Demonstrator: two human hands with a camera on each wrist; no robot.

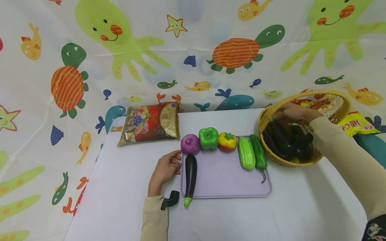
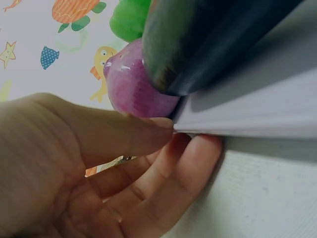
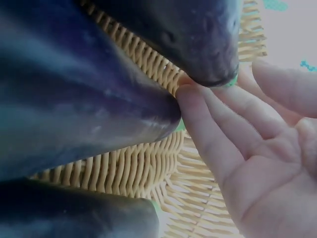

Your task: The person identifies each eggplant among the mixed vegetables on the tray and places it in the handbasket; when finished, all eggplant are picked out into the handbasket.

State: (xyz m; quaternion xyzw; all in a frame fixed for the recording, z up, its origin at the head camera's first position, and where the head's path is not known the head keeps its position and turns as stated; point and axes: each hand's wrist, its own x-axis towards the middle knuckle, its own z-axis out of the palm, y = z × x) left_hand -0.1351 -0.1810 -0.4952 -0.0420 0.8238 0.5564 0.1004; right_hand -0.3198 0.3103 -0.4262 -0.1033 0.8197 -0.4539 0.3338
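Observation:
My left hand pinches the left rim of a lilac tray, thumb above and fingers below. On the tray, a dark eggplant overhangs the front edge. Behind it sit a purple onion, a green bell pepper and a yellow-red round vegetable. A light green ribbed vegetable and a green chili pepper lie at the right. My right hand reaches into a wicker basket; its extended fingers touch the ends of dark eggplants, without a visible grip.
A red and gold candy bag lies at the table's back left. The basket's tall handle arches over my right forearm. Snack packets, one of them yellow, lie behind and right of the basket. A patterned cloth hangs behind the table.

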